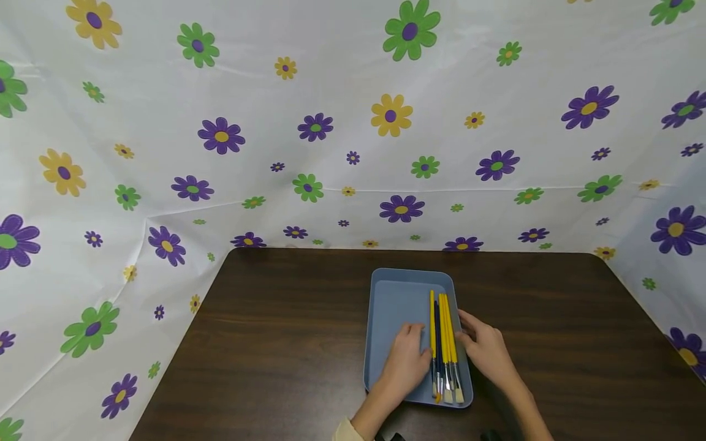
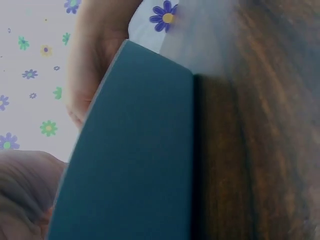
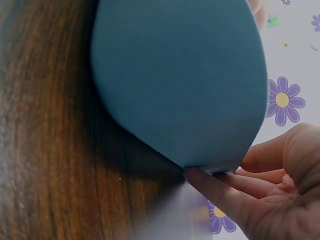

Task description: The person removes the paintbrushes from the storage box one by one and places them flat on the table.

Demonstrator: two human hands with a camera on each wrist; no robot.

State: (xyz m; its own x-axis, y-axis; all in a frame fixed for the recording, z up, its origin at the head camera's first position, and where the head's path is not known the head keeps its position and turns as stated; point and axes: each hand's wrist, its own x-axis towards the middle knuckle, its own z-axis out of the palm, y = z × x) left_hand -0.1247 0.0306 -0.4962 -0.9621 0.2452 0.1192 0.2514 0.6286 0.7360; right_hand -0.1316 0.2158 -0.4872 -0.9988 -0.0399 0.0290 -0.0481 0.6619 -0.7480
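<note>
A blue-grey tray (image 1: pixel 398 288) lies on the table, its long sides running away from me. Along its right side several paintbrushes (image 1: pixel 445 331) are gathered side by side, most with yellow handles and at least one dark blue, bristles toward me. My left hand (image 1: pixel 405 361) reaches over the tray just left of the brushes, thumb close to the leftmost handle. At the tray's right rim is my right hand (image 1: pixel 488 349), thumb over the edge near the brushes. In the right wrist view its extended fingers (image 3: pixel 220 192) are right at the tray's outer wall (image 3: pixel 180 90).
The dark wood table (image 1: pixel 276 324) extends to both sides of the tray. A white flowered sheet (image 1: pixel 331 153) hangs behind the table and along its sides. Small dark objects (image 1: pixel 397 437) show at the bottom edge of the head view.
</note>
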